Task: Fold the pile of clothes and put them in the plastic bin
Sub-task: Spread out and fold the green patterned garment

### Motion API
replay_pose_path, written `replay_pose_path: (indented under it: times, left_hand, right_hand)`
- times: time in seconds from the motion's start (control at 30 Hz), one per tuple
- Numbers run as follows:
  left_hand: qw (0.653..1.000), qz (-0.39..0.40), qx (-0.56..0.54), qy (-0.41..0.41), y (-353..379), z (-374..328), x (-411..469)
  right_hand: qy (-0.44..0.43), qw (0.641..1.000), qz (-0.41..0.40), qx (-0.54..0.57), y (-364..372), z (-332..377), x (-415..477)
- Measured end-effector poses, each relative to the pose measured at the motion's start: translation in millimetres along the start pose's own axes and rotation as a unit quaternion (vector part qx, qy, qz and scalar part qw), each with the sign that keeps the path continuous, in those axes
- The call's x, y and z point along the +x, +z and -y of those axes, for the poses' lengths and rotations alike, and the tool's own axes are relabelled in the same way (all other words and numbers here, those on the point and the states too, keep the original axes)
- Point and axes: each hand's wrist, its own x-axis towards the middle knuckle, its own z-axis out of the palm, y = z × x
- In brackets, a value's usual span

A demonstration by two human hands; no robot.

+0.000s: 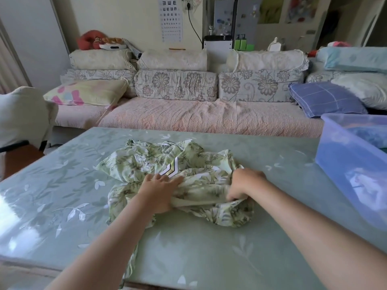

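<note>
A crumpled green and white leaf-print garment (146, 162) lies in the middle of the green table (62, 195). My left hand (160, 191) grips a bunched band of its cloth near the front, with the fingers lying over the fabric. My right hand (245, 183) grips the same band a little to the right, fingers curled under into the cloth. A translucent blue plastic bin (345, 160) stands at the table's right edge, with blue fabric inside it.
Beyond the table runs a long sofa (199, 118) with floral cushions and several pillows. A chair with a white cover (23, 114) stands at the left. Part of the garment hangs over the table's front edge.
</note>
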Motion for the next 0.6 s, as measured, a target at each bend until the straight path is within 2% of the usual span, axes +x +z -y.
replay_pose_path:
  times: [0.03, 0.07, 0.13, 0.17, 0.23, 0.3, 0.33, 0.37, 0.4, 0.43, 0.5, 0.53, 0.57, 0.6]
  left_hand:
    - [1.000, -0.007, 0.006, -0.020, 4.2, 3.6, 5.7]
    - [0.999, -0.024, -0.032, -0.033, 6.3, 7.3, 11.8]
    - [0.989, -0.074, -0.107, -0.066, 0.2, 12.9, 17.2]
    - [0.981, -0.118, -0.133, -0.078, -6.8, 14.9, 16.8]
    - [0.956, -0.233, -0.158, -0.080, -18.5, 18.5, 16.6]
    - [0.933, -0.310, -0.167, -0.070, -26.7, 17.1, 14.0]
    - [0.929, -0.324, -0.167, -0.069, -31.8, 14.7, 11.5]
    - [0.931, -0.323, -0.155, -0.069, -35.5, 12.5, 9.0]
    - [0.942, -0.298, -0.138, -0.069, -38.0, 11.0, 7.0]
    - [0.959, -0.246, -0.126, -0.070, -38.2, 10.3, 7.2]
    - [0.990, -0.048, -0.100, -0.083, -38.1, 11.5, 4.7]
    - [0.993, 0.053, -0.071, -0.079, -37.7, 11.7, 0.7]
    - [0.987, 0.138, -0.041, -0.065, -36.8, 12.0, -3.1]
    - [0.979, 0.196, -0.027, -0.046, -36.1, 12.0, -7.1]
  right_hand:
    - [-0.013, 0.999, 0.038, -0.017, -0.1, -4.6, -1.1]
    - [-0.022, 0.998, 0.063, -0.014, 2.5, -9.0, 1.1]
    - [-0.018, 0.997, 0.038, 0.059, 6.7, -18.7, 6.9]
    - [-0.001, 0.994, -0.015, 0.109, 5.9, -24.2, 8.8]
    - [0.017, 0.965, -0.195, 0.173, 2.2, -38.2, 11.7]
    - [-0.048, 0.900, -0.400, 0.168, -1.6, -51.7, 15.7]
    - [-0.107, 0.863, -0.465, 0.168, -1.3, -57.2, 20.3]
    - [-0.160, 0.842, -0.487, 0.167, -1.5, -61.2, 21.9]
    - [-0.203, 0.844, -0.463, 0.181, -1.1, -62.9, 22.9]
    - [-0.230, 0.859, -0.409, 0.203, 0.0, -62.2, 22.8]
    - [-0.229, 0.917, -0.228, 0.234, 4.9, -56.1, 19.9]
    - [-0.234, 0.936, -0.134, 0.226, 8.2, -51.9, 14.8]
    - [-0.245, 0.943, -0.036, 0.223, 11.0, -49.2, 10.5]
    - [-0.258, 0.935, 0.067, 0.234, 10.2, -46.6, 1.8]
